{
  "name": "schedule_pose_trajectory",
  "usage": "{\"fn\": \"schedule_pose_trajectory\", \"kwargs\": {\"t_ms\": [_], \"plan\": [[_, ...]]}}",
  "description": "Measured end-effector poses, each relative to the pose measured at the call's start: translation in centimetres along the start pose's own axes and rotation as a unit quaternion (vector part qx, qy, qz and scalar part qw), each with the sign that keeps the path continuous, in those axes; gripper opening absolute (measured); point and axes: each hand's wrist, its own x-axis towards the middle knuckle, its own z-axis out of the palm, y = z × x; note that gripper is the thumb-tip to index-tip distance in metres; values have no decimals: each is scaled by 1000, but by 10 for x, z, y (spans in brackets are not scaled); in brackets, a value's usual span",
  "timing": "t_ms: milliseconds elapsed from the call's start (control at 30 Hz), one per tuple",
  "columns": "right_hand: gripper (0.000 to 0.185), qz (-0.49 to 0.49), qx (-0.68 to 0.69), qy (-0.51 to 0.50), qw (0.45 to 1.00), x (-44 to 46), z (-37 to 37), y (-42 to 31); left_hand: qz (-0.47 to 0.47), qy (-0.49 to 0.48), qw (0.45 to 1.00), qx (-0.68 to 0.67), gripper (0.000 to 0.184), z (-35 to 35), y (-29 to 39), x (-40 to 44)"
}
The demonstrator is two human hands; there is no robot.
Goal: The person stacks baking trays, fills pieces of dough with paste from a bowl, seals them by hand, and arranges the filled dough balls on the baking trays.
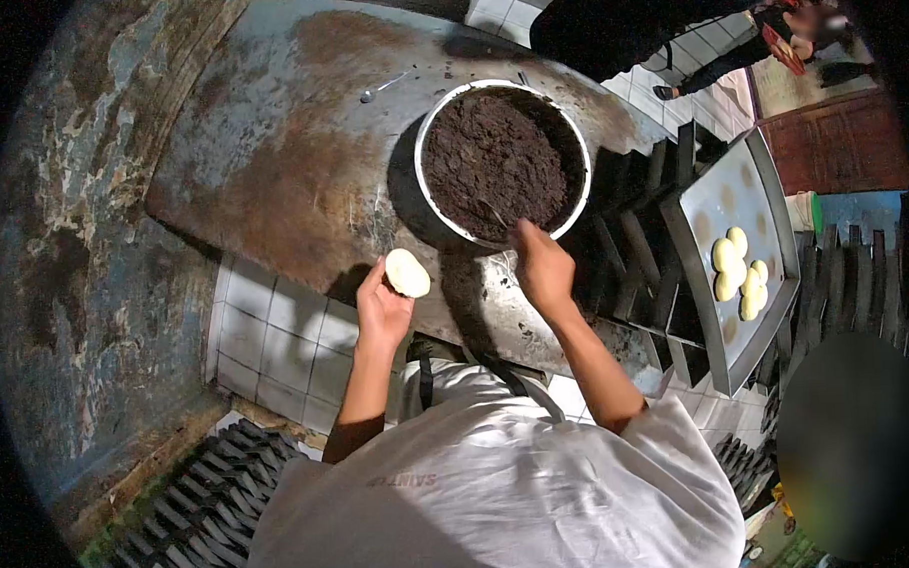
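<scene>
My left hand [380, 312] holds a flattened, pale round of dough [407, 274] on its fingers, just left of the table's front edge. My right hand [544, 271] is closed at the near rim of a white-rimmed round tub [423, 170]. A thin metal utensil, apparently a spoon [496, 214], runs from that fist into a dark brown crumbly filling [495, 147]. The spoon's lower end is sunk in the filling and hidden. The filling takes up most of the tub.
Another small spoon [383, 87] lies behind the tub on the worn metal table [260, 151]. At the right, a metal tray [707, 200] with several pale dough balls [740, 274] rests on stacked dark trays [643, 247]. Other people [636, 22] are beyond the table.
</scene>
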Motion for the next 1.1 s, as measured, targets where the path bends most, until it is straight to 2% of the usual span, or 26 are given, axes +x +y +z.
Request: {"fn": "schedule_pose_trajectory", "kwargs": {"t_ms": [33, 67, 100, 167, 200, 300, 333, 367, 400, 433, 500, 533, 567, 600, 667, 700, 733, 800, 833, 900, 933, 967, 1000, 1033, 1067, 1100], "plan": [[21, -30, -41, -10, 999, 32, 4, -26, 15, -2, 1000, 16, 37, 5, 4, 5], [22, -78, -68, 11, 995, 53, 41, -15, 22, 6, 1000, -5, 35, 11, 8, 9], [25, -86, -91, 0, 992, 71, 61, -21, 25, 8, 1000, -5, 35, 14, 13, 10], [25, -73, -103, -21, 992, 89, 98, -16, 53, 18, 998, -15, 33, 21, 20, 10], [25, -79, -100, -23, 992, 91, 94, -24, 63, 29, 997, -23, 32, 23, 22, 10], [14, -21, -62, -108, 992, 90, 75, -29, 70, 10, 997, -36, 32, 17, 28, 12], [11, 45, 118, -137, 982, 90, 80, -8, 61, 15, 997, -47, 31, 17, 27, 14], [15, 111, 293, -159, 936, 88, 84, 14, 60, 14, 997, -44, 31, 22, 24, 13], [24, 110, 455, -160, 869, 80, 87, 34, 59, 23, 997, -33, 31, 30, 20, 12], [18, 157, 492, -194, 834, 67, 56, 27, 59, 32, 998, -21, 32, 37, 13, 13], [15, 160, 533, -253, 792, 37, 15, 31, 38, -1, 999, 9, 30, 55, -5, 8], [14, 156, 582, -272, 750, 18, 1, 32, 25, -31, 999, 16, 29, 61, -20, 8], [14, 144, 591, -261, 749, 1, -11, 30, 9, -61, 998, 24, 28, 67, -35, 7], [14, 149, 580, -231, 767, -15, -13, 30, -24, -102, 994, 26, 27, 75, -54, 6], [16, 127, 564, -167, 799, -53, 11, 54, -68, -110, 991, 33, 29, 86, -94, -3], [19, 114, 592, -130, 787, -72, 18, 67, -87, -120, 988, 43, 29, 88, -115, -6], [19, 139, 563, -104, 808, -96, 13, 81, -109, -153, 982, 34, 28, 86, -133, -9], [20, 183, 482, -74, 854, -156, 25, 125, -125, -146, 980, 40, 28, 82, -165, -25], [19, 230, 520, -76, 819, -185, 12, 134, -133, -132, 982, 39, 28, 81, -179, -35], [19, 250, 502, -2, 828, -246, 12, 162, -139, -123, 981, 49, 29, 93, -200, -64], [19, 254, 506, 7, 824, -264, 7, 176, -147, -131, 979, 54, 30, 95, -212, -74], [22, 284, 455, 4, 844, -279, 2, 190, -154, -140, 976, 58, 30, 96, -223, -82], [25, 312, 403, 0, 860, -290, -2, 202, -154, -163, 973, 62, 41, 91, -237, -82], [25, 312, 407, 6, 859, -297, 2, 215, -154, -166, 971, 69, 41, 95, -248, -94], [27, 258, 220, 23, 941, -298, 9, 226, -175, -170, 967, 68, 47, 98, -256, -105], [30, 193, 25, 40, 980, -295, 14, 234, -195, -173, 963, 67, 54, 101, -262, -114]]}}
